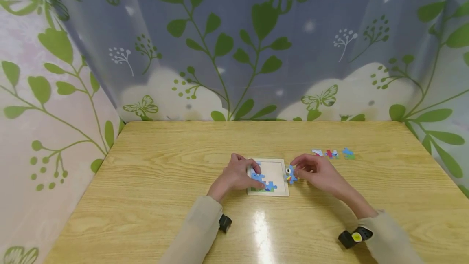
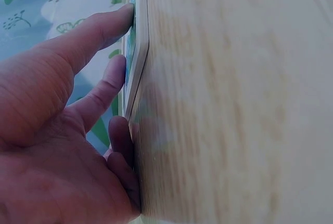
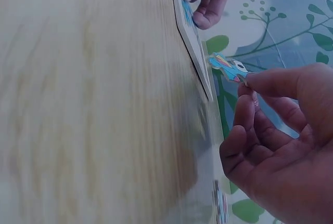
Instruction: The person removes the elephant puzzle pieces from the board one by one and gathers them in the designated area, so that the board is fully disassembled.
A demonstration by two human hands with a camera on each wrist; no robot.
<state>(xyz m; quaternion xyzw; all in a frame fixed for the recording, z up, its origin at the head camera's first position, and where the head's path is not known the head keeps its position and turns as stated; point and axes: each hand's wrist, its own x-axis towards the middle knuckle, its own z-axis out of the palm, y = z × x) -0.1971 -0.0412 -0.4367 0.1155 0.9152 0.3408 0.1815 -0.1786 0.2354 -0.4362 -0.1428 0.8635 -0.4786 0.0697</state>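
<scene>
Right hand (image 1: pixel 318 173) pinches a blue puzzle piece (image 1: pixel 291 177) near the right rim of the tray (image 1: pixel 275 171) on the counter (image 1: pixel 161 162). Left hand (image 1: pixel 237 173), thumb and forefinger spread, touches pieces (image 1: pixel 270 186) in the tray's left part.

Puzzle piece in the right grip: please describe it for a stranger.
On the wooden table lies a square board. At its right edge, the right grip pinches a blue piece. Unlike its visible neighbours, it shows a white eye.
</scene>
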